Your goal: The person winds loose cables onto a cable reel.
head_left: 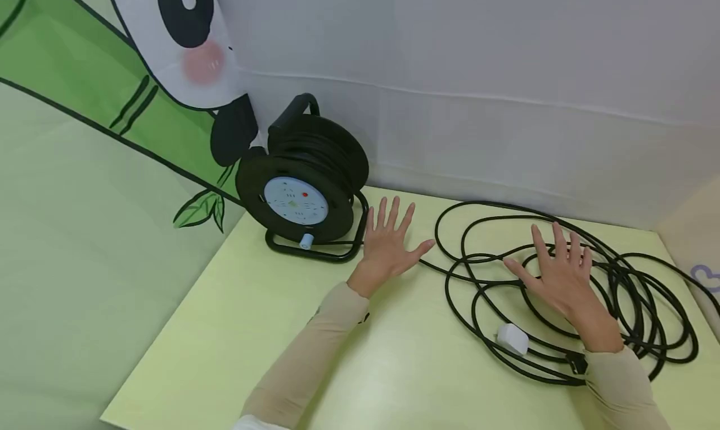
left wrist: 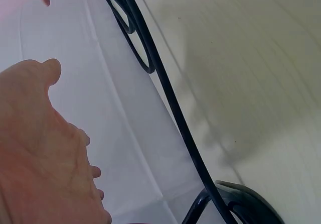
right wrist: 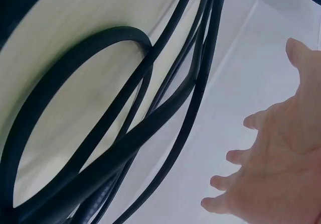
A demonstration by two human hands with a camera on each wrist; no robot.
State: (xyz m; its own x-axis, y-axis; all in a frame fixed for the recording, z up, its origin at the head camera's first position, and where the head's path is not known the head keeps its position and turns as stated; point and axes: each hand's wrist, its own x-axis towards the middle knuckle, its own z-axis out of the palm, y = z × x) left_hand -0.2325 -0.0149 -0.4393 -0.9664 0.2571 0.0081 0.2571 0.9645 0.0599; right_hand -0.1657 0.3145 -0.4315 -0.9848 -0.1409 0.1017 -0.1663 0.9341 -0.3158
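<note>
My left hand (head_left: pixel 387 245) is held above the table with fingers spread, just right of a black cable reel (head_left: pixel 349 158). The reel has a round pale-blue socket panel (head_left: pixel 296 200) and stands on a tubular frame. Over a loose heap of black cable (head_left: pixel 624 274) hovers my right hand (head_left: pixel 562 280), its fingers also spread and holding nothing. A white plug (head_left: pixel 512 339) lies among the loops, left of the right wrist. In the left wrist view, a single cable (left wrist: pixel 173 103) runs past the empty left palm (left wrist: pixel 45 148). Thick cable loops (right wrist: pixel 145 128) pass beside the right palm (right wrist: pixel 281 153).
The pale yellow table (head_left: pixel 225 330) meets a white cloth backdrop (head_left: pixel 478 124) behind. At the left hangs a green sheet with a cartoon print (head_left: pixel 129 92). One stretch of cable reaches past the table's right edge.
</note>
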